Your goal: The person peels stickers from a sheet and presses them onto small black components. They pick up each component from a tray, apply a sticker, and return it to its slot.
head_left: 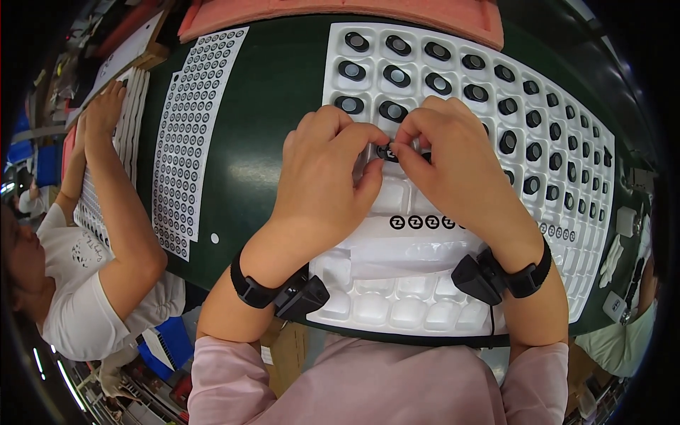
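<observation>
A small round black sticker [387, 151] with a white mark shows between my fingertips, above one compartment of a white moulded tray [374, 312]. My left hand [322, 173] pinches its left side with thumb and forefinger. From the other side, the bent fingers of my right hand [453, 159] close on its right edge. Whether it touches a part below is hidden by my fingers. Black oval parts with grey round centres, like this one [393, 111], sit in the tray's far and right compartments. A strip of round black-and-white stickers [425, 222] lies across the tray, running under my right wrist.
Long sheets of round stickers [188, 127] lie on the dark green table [255, 106] at left. Pink foam [340, 10] borders the far edge. A co-worker's arm [117, 177] rests by stacked trays at far left; another person [623, 340] is at right.
</observation>
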{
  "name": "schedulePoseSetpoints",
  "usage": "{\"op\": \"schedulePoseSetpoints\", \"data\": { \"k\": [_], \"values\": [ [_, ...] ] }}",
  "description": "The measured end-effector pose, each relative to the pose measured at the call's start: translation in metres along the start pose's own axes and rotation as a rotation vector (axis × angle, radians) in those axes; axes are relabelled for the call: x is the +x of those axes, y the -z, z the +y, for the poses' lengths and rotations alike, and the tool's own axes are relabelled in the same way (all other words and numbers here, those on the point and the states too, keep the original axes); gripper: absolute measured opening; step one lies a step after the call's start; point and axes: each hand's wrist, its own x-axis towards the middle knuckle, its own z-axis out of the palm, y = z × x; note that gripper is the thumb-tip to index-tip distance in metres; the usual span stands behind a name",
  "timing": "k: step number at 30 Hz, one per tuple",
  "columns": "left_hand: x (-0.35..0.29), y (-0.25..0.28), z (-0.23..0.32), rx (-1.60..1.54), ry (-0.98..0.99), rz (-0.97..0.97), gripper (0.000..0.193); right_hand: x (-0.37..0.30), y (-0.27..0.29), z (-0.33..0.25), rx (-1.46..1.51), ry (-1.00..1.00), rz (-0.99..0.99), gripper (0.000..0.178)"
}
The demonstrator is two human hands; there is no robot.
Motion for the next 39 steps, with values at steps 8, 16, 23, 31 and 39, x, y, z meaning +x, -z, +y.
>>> {"op": "schedulePoseSetpoints", "data": {
  "k": [8,16,23,31,39],
  "values": [
    [0.001,0.001,0.002,0.037,-0.055,0.035,0.025,0.000,0.001,-0.001,0.001,-0.012,0.001,0.005],
    [-0.004,0.000,-0.001,0.011,0.011,-0.021,0.023,-0.015,0.034,-0.019,-0.119,0.163,-0.044,0.023],
    [-0.003,0.000,0.000,0.034,-0.027,0.031,0.024,-0.037,0.039,-0.021,-0.184,0.278,-0.199,0.046],
    [-0.004,0.002,0.002,0.072,-0.073,0.050,0.025,-0.030,0.039,-0.031,-0.376,0.249,-0.327,0.048],
    [-0.011,0.040,0.007,-0.205,-0.159,-0.195,0.024,-0.041,0.038,-0.037,-0.164,0.233,-0.113,0.032]
  ]
}}
